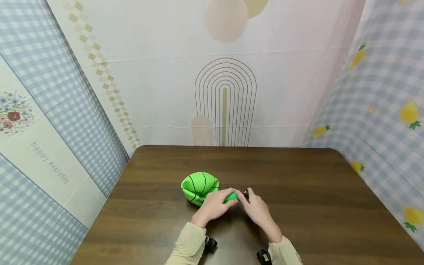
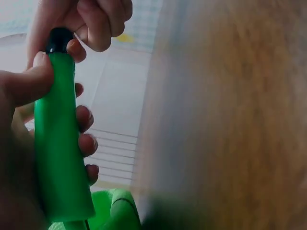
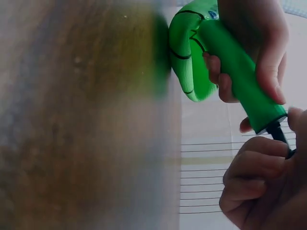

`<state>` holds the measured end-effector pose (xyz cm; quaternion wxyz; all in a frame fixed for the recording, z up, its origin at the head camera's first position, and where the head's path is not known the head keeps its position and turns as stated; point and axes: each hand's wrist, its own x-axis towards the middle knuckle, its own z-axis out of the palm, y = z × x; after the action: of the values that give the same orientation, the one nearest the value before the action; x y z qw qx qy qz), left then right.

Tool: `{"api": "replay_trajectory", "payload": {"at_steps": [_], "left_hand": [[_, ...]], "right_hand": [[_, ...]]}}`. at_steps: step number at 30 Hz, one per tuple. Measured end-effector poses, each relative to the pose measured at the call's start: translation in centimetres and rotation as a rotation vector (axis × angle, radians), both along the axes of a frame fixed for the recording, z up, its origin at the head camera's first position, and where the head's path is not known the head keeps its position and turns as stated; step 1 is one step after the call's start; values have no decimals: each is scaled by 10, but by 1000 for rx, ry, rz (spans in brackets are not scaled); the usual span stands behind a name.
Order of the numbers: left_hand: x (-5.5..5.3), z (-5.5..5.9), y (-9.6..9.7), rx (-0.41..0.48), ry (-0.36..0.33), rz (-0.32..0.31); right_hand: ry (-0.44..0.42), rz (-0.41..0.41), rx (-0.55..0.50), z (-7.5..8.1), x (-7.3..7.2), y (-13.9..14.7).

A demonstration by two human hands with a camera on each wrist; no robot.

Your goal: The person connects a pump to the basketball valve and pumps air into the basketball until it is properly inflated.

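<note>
A bright green ball with black lines (image 1: 200,183), partly collapsed and creased, lies on the table left of the hands. My left hand (image 1: 214,205) grips the green barrel of a hand pump (image 2: 62,139), thumb on one side and fingers curled round the other. The far end of the pump overlaps the ball in the right wrist view. At the pump's other end, my right hand (image 1: 257,211) holds the black handle (image 3: 290,153) between thumb and curled fingers. A short length of black rod (image 3: 277,132) shows between barrel and handle.
The brown wooden table (image 1: 314,198) stretches out on both sides of the hands. Behind it hangs a pale patterned cloth (image 1: 165,92), with checked cloths (image 1: 367,121) at left and right. Dark wrist cameras (image 1: 210,244) sit at both sleeves.
</note>
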<state>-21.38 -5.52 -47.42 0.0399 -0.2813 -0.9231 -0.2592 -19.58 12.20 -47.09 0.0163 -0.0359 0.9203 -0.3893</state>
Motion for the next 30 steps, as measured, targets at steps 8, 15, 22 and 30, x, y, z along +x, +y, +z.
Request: {"api": "replay_trajectory", "payload": {"at_steps": [8,15,22,30], "left_hand": [[-6,4,-8,-34,-109,-81],[-6,2,-12,-44,-134,-54],[-5,6,-15,-70,-117,-54],[-2,6,-15,-87,-93,-65]], "right_hand": [[41,75,57,-5,-3,18],[114,4,74,0,-8,42],[202,-127,107,5,-10,81],[84,-67,55,4,-8,88]]}}
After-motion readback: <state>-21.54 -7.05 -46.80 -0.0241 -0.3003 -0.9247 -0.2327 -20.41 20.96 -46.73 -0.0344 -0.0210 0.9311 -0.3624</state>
